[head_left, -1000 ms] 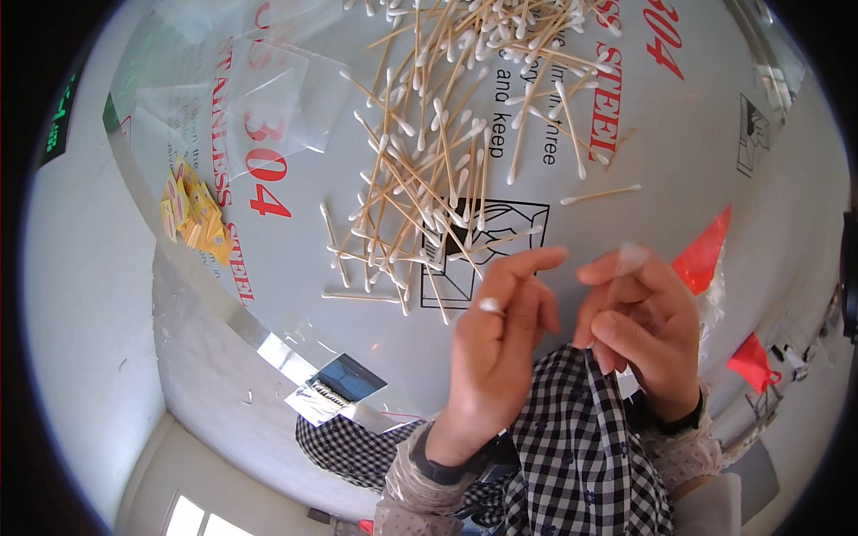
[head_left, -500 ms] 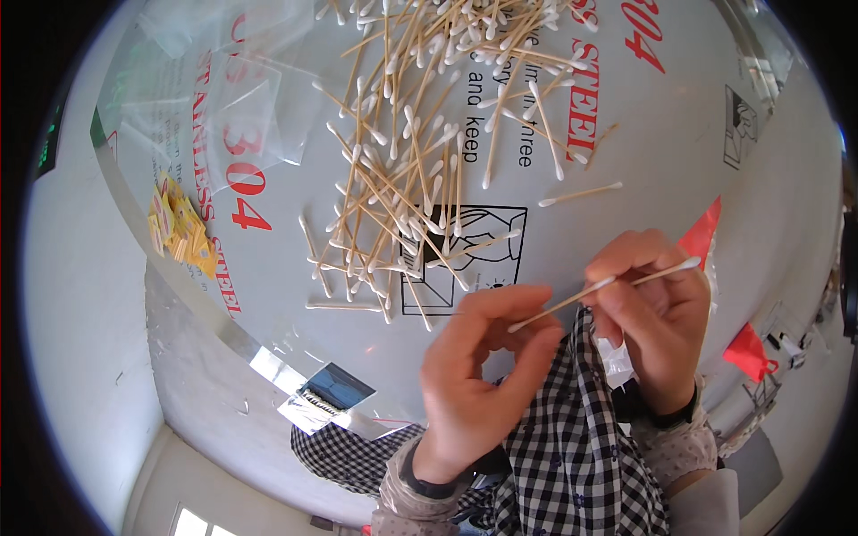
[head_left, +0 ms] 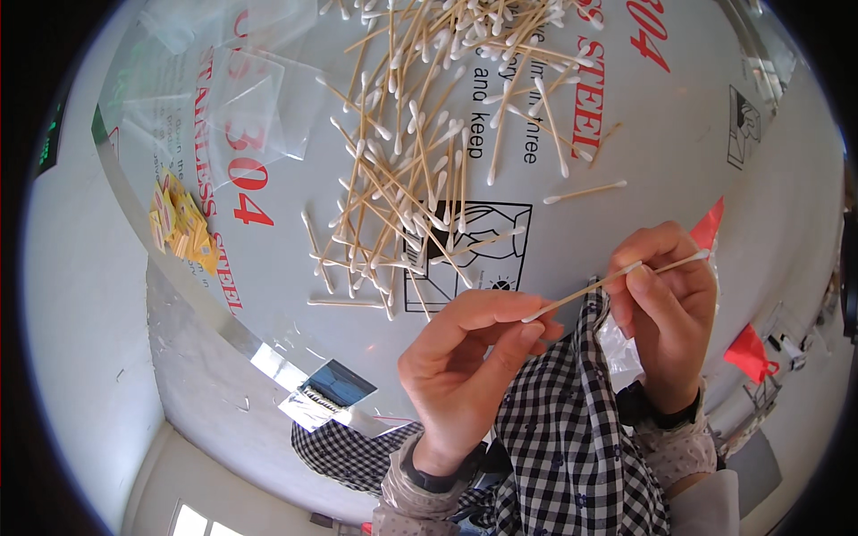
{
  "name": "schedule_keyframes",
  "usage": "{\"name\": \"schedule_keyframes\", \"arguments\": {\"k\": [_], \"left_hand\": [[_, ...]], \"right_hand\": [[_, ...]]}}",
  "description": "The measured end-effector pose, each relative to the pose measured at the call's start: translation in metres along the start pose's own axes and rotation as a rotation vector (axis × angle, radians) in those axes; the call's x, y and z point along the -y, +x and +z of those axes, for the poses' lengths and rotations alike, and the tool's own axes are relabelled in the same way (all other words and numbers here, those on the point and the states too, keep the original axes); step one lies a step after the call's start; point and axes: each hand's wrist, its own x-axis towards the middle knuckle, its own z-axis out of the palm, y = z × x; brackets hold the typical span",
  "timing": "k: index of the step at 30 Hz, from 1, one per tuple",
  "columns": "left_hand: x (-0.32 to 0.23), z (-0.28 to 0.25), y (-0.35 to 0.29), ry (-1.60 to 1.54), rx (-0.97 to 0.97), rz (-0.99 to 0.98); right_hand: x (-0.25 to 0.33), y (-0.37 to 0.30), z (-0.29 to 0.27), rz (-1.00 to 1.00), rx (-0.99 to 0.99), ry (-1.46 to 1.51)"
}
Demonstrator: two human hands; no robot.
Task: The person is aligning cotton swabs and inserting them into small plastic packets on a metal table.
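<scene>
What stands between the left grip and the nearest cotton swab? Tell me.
Nothing visible does: the left grip is at one end of the cotton swab, the right grip at the other.

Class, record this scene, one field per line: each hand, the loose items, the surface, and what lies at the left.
Left hand: thumb and index finger at the lower end of a cotton swab; grip unclear
Right hand: pinching that swab and a second swab
Loose swabs: criss-crossed pile beyond the hands
Surface: grey, red and black print
Left side: clear plastic, yellow packets
</scene>
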Motion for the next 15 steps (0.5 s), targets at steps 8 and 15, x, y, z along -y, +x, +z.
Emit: {"name": "schedule_keyframes", "arguments": {"k": [8, 15], "left_hand": [[0.0024, 0.0020, 0.0009, 0.025, -0.029, -0.048], [0.0023, 0.0006, -0.0003, 0.097, -0.098, -0.080]], "right_hand": [[0.0025, -0.0035, -0.0014, -0.013, -0.019, -0.020], [0.0008, -0.0049, 0.0024, -0.159, 0.071, -0.033]]}}
